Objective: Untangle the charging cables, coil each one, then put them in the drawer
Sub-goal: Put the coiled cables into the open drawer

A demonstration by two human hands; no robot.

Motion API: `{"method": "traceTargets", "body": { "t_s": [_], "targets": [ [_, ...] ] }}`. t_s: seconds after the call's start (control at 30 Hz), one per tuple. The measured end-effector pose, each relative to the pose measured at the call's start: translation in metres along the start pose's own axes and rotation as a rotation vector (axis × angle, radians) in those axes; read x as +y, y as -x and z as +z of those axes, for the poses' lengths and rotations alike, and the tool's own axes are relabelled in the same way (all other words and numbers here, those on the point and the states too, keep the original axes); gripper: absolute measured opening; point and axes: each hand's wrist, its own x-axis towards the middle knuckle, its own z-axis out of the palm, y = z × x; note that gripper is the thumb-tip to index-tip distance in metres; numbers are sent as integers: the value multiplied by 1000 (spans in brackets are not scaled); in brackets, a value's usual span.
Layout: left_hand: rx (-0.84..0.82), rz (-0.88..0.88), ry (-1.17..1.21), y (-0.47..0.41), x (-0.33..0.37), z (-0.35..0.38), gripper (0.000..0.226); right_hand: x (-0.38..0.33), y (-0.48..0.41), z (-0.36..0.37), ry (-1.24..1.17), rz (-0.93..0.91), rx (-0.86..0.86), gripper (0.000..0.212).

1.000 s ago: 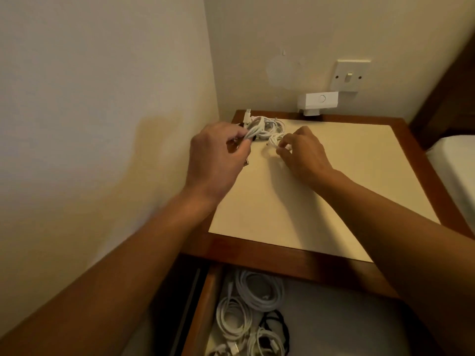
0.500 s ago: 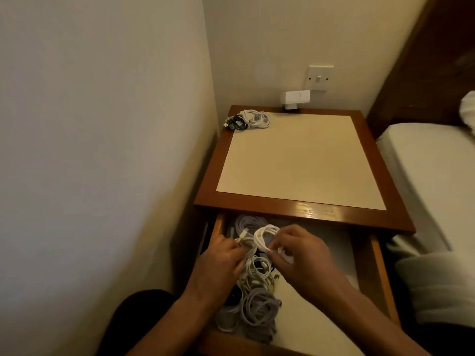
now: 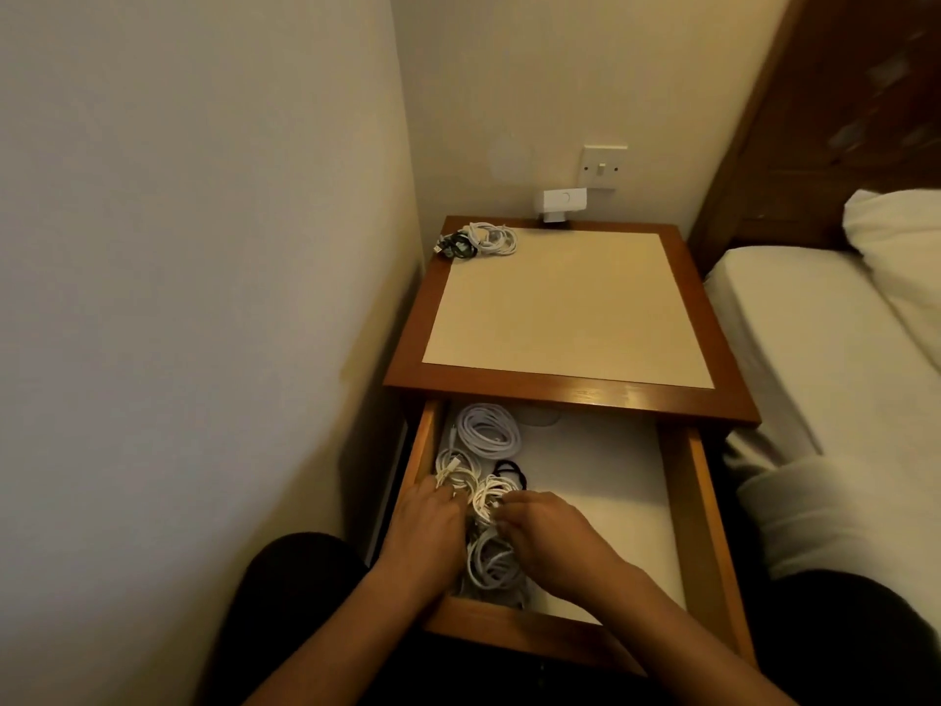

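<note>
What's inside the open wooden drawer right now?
Coiled white cables along the left side of the wooden drawer, plus one small black coil. The left hand and right hand cover whatever lies beneath them; the drawer's back is hidden under the wooden tabletop.

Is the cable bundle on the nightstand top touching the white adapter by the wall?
Apart: the head view shows bare wood between the cable bundle and the white adapter.

Nightstand: reddish-brown wood frame, plain cream top panel
Drawer: brown walls, white floor
Drawer cables: white, one black
Far-left tangle: white and black
Bedding: white
</note>
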Motion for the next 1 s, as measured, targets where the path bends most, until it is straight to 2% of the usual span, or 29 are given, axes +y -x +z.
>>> {"method": "traceTargets", "body": {
  "t_s": [0.17, 0.37, 0.5, 0.73, 0.9, 1.0],
  "targets": [
    [174, -8, 299, -15, -8, -37, 38, 0, -5, -48, -82, 11, 107, 28],
    [377, -62, 399, -95, -37, -83, 26, 13, -72, -124, -138, 25, 326, 26],
    [452, -68, 356, -178, -64, -101, 26, 38, -146, -160, -90, 24, 419, 26],
    [419, -67, 167, -326, -117, -104, 33, 77, -295, -199, 65, 39, 425, 35],
    [281, -94, 53, -398, -139, -101, 50, 89, -378, -206, 235, 8, 335, 39],
    [201, -45, 64, -421, -145, -100, 46, 93, -405, -205, 339, 0, 300, 34]
  ]
}}
